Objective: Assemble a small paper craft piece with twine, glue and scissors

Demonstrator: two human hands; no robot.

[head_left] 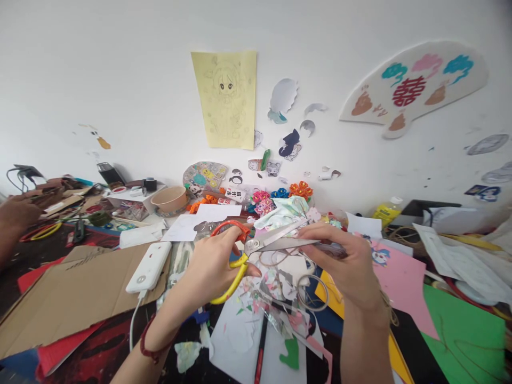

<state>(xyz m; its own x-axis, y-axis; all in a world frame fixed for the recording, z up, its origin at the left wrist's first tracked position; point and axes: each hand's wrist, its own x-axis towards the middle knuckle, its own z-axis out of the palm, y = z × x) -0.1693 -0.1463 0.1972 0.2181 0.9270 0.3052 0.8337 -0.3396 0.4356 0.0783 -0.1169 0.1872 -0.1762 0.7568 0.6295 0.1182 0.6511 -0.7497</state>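
My left hand [212, 266] grips a pair of scissors [256, 245] by its orange and yellow handles, with the steel blades spread apart and pointing right. My right hand [344, 264] pinches a dark, glossy scrap [332, 249] of film or paper between fingers and thumb, right beside the blade tips. Below both hands lies a white sheet [236, 341] strewn with coloured paper cuttings. A metal wire ring [312, 293] sits just under my right hand.
A co-worker's hand [20, 210] is at the far left. Cardboard [80, 298], a white power bank [149, 266] with its cable, a paper bowl [169, 199], coloured card [464, 330] and paper flowers [300, 191] crowd the table. A white wall with paper cutouts stands behind.
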